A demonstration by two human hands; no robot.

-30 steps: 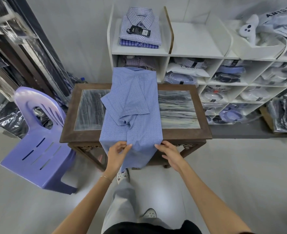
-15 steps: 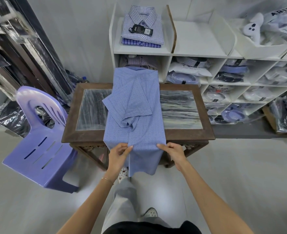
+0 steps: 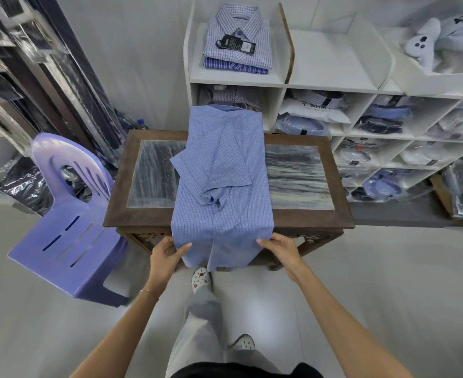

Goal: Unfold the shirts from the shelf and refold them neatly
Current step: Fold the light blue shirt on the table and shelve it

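Head view: left hand (image 3: 167, 255) and right hand (image 3: 280, 248) pinch the shirt (image 3: 222, 186) hem overhanging the table (image 3: 306, 218) near edge; uneven lifting could spill the folded sleeves.

Blue checked shirt (image 3: 222, 186) lies lengthwise across the wooden table (image 3: 306, 218), hem hanging off the near edge, left hand (image 3: 167, 255) and right hand (image 3: 280, 248) each pinching a bottom corner.

Both hands have moved apart along the hanging hem of the blue shirt (image 3: 222, 186): the left hand (image 3: 165, 255) to its left corner, the right hand (image 3: 282, 248) to its right corner.
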